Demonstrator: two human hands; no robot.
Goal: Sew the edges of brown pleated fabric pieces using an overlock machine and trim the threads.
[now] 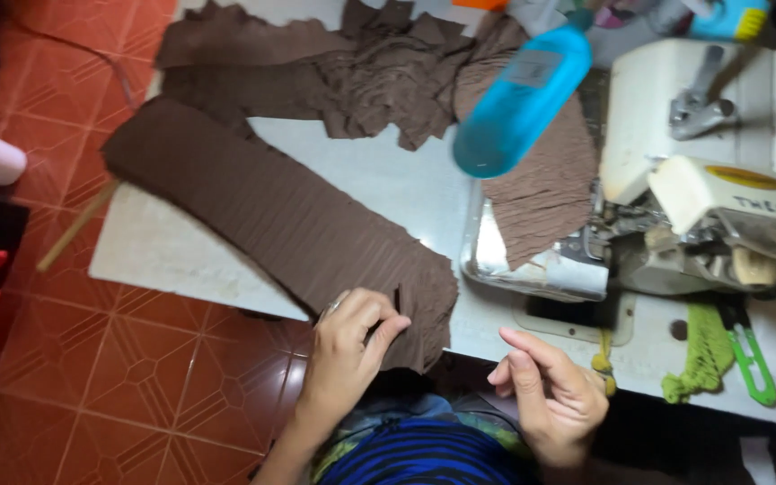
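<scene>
Red tiled floor (136, 377) under a pale desk (172, 251) with a sewing machine (702, 180). Left hand (348, 346) pinches the near end of a long brown pleated strip (280, 211) hanging over the desk edge; right hand (550, 386) is open, empty, just beside it. That overhang could drag the strip off if the pinch loosens.

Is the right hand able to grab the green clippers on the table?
Probably yes. The right hand hangs open at the table edge, and the small green plastic clippers lie just beyond it, with only a green cord bundle lying between them.
</scene>
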